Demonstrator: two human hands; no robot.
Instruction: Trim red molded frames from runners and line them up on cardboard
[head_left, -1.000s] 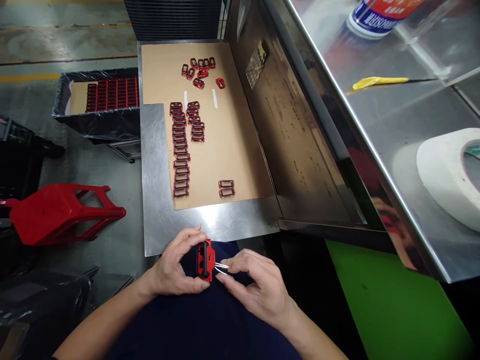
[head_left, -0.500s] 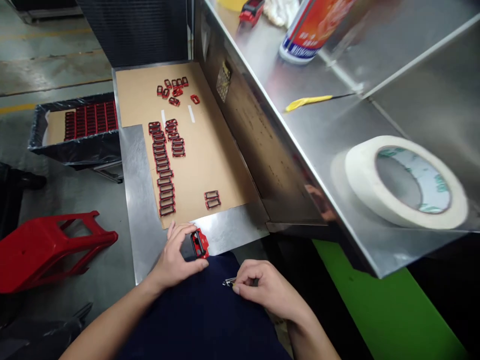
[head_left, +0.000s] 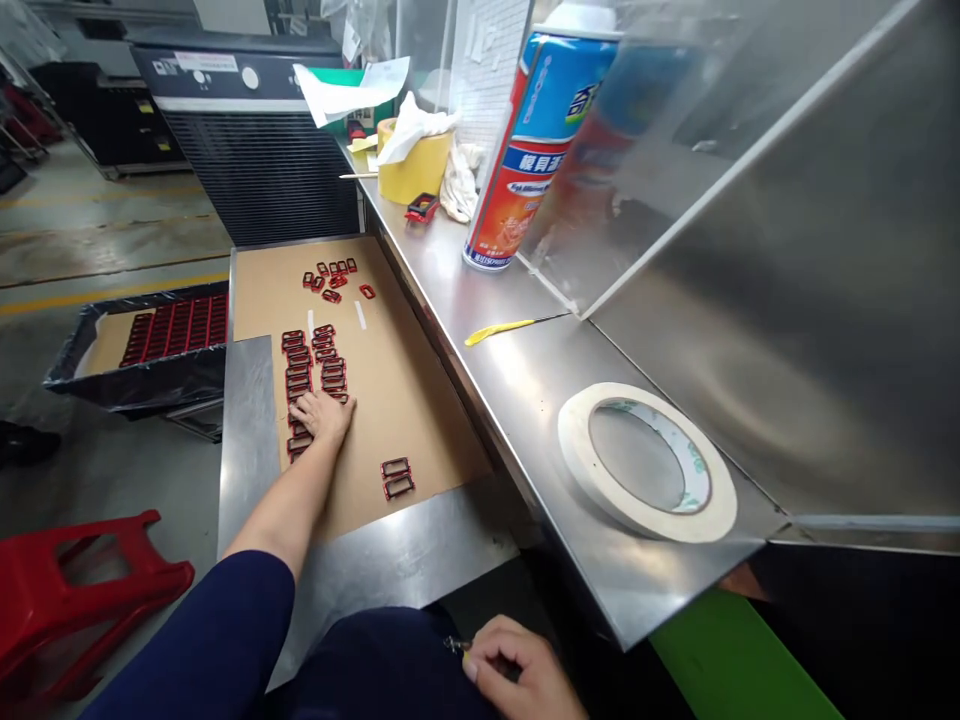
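My left hand (head_left: 322,413) reaches out over the cardboard sheet (head_left: 420,430), its fingers and thumb spread around the near end of the second column of small red-and-black rectangular frames (head_left: 334,368). A frame (head_left: 339,397) shows at its thumb, partly covered by the hand. Beside it, the longer column of the same frames (head_left: 298,375) is partly hidden under my fingers. Low in front of my body, my right hand (head_left: 517,665) is closed on a small shiny metal tool (head_left: 455,645), too blurred to name. Two more frames (head_left: 397,478) lie apart, nearer to me.
A metal shelf on the right carries a masking tape roll (head_left: 645,460), a yellow-handled thin tool (head_left: 499,331), a spray can (head_left: 532,140) and a yellow tape roll (head_left: 412,175). Loose frames (head_left: 334,275) lie farther back. On the left are a frame-filled bin (head_left: 142,385) and red stool (head_left: 82,600).
My left hand has moved forward from near my body, carrying a frame to the second column. The view has tilted up. My right hand keeps its hold on the metal tool.
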